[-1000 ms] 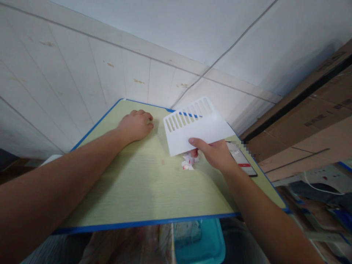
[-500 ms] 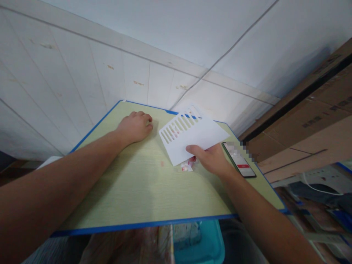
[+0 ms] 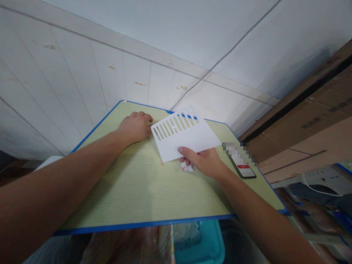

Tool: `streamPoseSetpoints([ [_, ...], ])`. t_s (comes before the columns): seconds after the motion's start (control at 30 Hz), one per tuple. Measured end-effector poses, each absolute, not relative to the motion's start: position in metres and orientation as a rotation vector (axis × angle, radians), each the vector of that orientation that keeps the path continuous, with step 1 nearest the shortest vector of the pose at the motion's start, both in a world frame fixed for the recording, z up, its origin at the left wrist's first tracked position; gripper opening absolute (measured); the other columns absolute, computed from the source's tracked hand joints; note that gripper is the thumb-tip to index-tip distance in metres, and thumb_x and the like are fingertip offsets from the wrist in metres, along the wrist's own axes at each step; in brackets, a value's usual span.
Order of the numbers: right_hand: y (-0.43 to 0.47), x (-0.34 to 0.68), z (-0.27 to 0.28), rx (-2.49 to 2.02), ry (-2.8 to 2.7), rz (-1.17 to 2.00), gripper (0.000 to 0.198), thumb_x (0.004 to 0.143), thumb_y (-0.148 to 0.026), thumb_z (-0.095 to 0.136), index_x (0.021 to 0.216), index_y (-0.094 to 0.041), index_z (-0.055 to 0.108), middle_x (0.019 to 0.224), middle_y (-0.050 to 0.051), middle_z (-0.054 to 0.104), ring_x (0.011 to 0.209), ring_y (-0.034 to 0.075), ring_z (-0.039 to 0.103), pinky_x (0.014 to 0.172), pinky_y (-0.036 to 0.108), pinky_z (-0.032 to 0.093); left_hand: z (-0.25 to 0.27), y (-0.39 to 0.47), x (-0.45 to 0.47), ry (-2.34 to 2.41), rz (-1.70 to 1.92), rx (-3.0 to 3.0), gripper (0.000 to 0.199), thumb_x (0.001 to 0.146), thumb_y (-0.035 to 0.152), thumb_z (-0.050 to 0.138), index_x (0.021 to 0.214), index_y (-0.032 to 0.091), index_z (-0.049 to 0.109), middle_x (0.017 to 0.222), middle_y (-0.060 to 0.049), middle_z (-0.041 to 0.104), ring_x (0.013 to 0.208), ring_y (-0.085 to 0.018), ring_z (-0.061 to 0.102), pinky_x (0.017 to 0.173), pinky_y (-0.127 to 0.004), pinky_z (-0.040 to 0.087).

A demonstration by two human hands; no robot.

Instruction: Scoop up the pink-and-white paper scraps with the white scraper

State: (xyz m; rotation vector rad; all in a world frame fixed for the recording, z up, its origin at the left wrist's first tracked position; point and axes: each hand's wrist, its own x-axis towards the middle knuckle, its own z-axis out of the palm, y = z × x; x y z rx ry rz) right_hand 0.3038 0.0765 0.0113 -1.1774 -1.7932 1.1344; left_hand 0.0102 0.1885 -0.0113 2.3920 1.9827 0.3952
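Observation:
My right hand [image 3: 205, 160] pinches a white card with a row of long cut-out slots [image 3: 189, 141], thumb on top and fingers beneath. The card is held tilted above the table, its slotted edge away from me. Under the right fingers lies a small clear plastic packet with red and white bits [image 3: 187, 167], partly hidden. My left hand [image 3: 135, 127] rests on the table, fingers loosely bent and apart, holding nothing that I can see. Its fingertips are close beside the card's left corner; whether they touch, I cannot tell.
The pale green table [image 3: 132, 198] has a blue edge. A phone [image 3: 243, 167] lies at its right side. Below the front edge is a turquoise bin [image 3: 211, 242]. A white wall with a cable [image 3: 220, 58] stands behind, and cardboard boxes [image 3: 308, 124] are at the right.
My right hand has moved the slotted card to the left, toward my left hand, and the card has turned flatter to view. My left hand stays in place.

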Motion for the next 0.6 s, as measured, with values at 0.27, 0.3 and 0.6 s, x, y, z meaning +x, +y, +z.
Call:
streamPoseSetpoints([
  [0.27, 0.0725, 0.3010, 0.0163, -1.161, -1.751, 1.180, 0.053, 0.090, -0.069, 0.100, 0.079, -0.026, 0.069, 0.067, 0.002, 0.076, 0.054, 0.018, 0.071, 0.054, 0.031, 0.070, -0.0096, 0.1856, 0.0114, 1.972, 0.367, 2.407, 0.053, 0.118, 0.043, 0.052, 0.156, 0.025, 0.084, 0.165, -0.019, 0.081, 0.159, -0.040, 0.071, 0.133, -0.051, 0.058],
  [0.3, 0.0726, 0.3009, 0.0160, -1.155, -1.759, 1.176, 0.053, 0.090, -0.069, 0.099, 0.080, -0.026, 0.070, 0.067, 0.002, 0.076, 0.054, 0.018, 0.071, 0.054, 0.031, 0.070, -0.0098, 0.1857, 0.0111, 1.966, 0.370, 2.409, 0.053, 0.118, 0.044, 0.052, 0.156, 0.026, 0.084, 0.164, -0.018, 0.081, 0.158, -0.040, 0.071, 0.133, -0.052, 0.058],
  [0.6, 0.0737, 0.3062, 0.0158, -1.121, -1.868, 1.176, 0.050, 0.097, -0.067, 0.098, 0.080, -0.026, 0.074, 0.067, 0.003, 0.076, 0.057, 0.019, 0.073, 0.059, 0.033, 0.072, -0.0129, 0.1888, 0.0082, 1.962, 0.412, 2.395, 0.050, 0.118, 0.050, 0.055, 0.152, 0.030, 0.085, 0.166, -0.018, 0.081, 0.160, -0.041, 0.070, 0.133, -0.053, 0.058],
])
